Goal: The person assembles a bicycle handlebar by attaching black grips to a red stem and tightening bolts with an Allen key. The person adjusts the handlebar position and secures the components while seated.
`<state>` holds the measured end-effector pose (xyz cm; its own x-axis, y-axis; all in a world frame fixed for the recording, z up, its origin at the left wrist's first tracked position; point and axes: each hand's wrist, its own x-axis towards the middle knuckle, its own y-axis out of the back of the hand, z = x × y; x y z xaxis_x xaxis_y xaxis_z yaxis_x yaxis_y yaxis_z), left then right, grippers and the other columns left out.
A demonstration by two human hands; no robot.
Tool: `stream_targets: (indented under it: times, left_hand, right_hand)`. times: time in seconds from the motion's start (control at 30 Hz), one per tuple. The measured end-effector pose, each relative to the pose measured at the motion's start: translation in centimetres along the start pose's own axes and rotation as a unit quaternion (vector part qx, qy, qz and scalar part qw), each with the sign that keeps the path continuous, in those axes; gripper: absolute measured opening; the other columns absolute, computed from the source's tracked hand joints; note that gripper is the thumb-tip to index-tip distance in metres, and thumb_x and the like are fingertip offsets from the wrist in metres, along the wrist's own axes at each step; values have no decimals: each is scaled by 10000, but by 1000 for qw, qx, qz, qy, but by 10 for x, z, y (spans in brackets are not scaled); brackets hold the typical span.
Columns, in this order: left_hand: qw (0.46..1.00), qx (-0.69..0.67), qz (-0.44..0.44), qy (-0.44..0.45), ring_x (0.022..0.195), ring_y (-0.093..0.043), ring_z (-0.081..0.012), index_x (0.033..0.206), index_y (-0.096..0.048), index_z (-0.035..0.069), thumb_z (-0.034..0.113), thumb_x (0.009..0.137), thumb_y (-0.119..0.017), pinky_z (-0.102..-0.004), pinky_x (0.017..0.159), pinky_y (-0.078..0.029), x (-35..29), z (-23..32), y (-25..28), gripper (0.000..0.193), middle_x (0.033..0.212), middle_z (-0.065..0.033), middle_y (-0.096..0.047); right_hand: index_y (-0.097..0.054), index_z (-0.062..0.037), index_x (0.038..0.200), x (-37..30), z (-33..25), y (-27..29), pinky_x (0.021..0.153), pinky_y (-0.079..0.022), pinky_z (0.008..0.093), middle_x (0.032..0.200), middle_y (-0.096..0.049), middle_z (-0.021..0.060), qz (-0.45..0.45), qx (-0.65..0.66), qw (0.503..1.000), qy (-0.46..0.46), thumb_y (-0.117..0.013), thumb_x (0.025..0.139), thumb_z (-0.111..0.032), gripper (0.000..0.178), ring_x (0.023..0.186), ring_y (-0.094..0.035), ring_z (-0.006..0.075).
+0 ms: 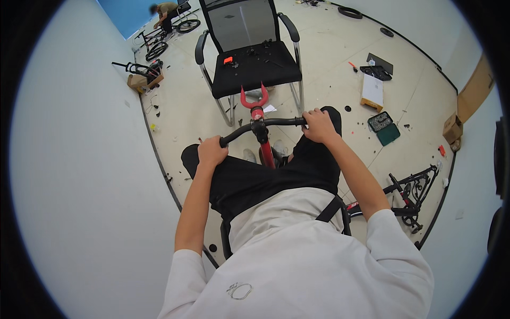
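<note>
A black bicycle handlebar (286, 122) lies crosswise between my knees, clamped by a black stem (260, 129) to a red fork (256, 103). The fork's two prongs point away from me toward a black chair. Behind the stem, a red frame tube (267, 154) runs down between my legs. My left hand (212, 152) is closed round the bar's left end, resting by my left knee. Round the right end my right hand (321, 126) is wrapped, beside my right knee. The grips are mostly hidden under my fingers.
On the black chair (255, 65) lie an orange piece and small dark parts. To the right are an open green case (389, 134), a white box (372, 91) and a black bicycle frame (411, 196). Far left, a person (166, 13) bends over a bicycle (155, 42).
</note>
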<state>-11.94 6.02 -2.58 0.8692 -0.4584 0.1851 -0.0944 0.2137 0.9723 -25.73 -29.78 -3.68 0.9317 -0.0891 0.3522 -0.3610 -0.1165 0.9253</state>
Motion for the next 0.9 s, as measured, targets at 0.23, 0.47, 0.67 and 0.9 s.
stream_targets:
  times: [0.23, 0.47, 0.67, 0.9]
  left_hand:
    - [997, 64, -42, 29, 1020, -651, -326, 1097, -592, 70, 435, 829, -725, -532, 917, -455, 6, 7, 0, 473, 1018, -139, -687]
    - [991, -29, 68, -112, 1104, -614, -300, 1312, -517, 91, 397, 733, -829, -472, 971, -426, -2, 61, 22, 725, 1160, -96, -637]
    - [985, -80, 4, -153, 1075, -623, -311, 1347, -508, 154, 322, 690, -879, -447, 922, -469, 15, 93, 21, 773, 1119, -98, -646]
    - [982, -130, -15, -136, 1092, -613, -329, 1356, -507, 184, 289, 705, -865, -454, 925, -476, 19, 89, 11, 750, 1111, -100, -642]
  right_hand:
    - [-593, -58, 1050, 7, -4, -16, 832, -438, 493, 1005, -636, 123, 59, 15, 998, 1, -714, 727, -205, 375, 1051, -570, 323]
    - [-564, -79, 1229, 0, -13, -7, 959, -393, 547, 1233, -574, 146, 50, 41, 997, -40, -742, 737, -216, 541, 1249, -490, 327]
    - [-541, -86, 1300, 9, -22, 12, 1033, -339, 589, 1390, -488, 164, 18, 78, 996, -43, -747, 751, -225, 603, 1367, -398, 336]
    - [-518, -90, 1328, 0, -20, -1, 1040, -333, 598, 1370, -501, 160, -34, 83, 994, -59, -746, 773, -273, 627, 1359, -398, 344]
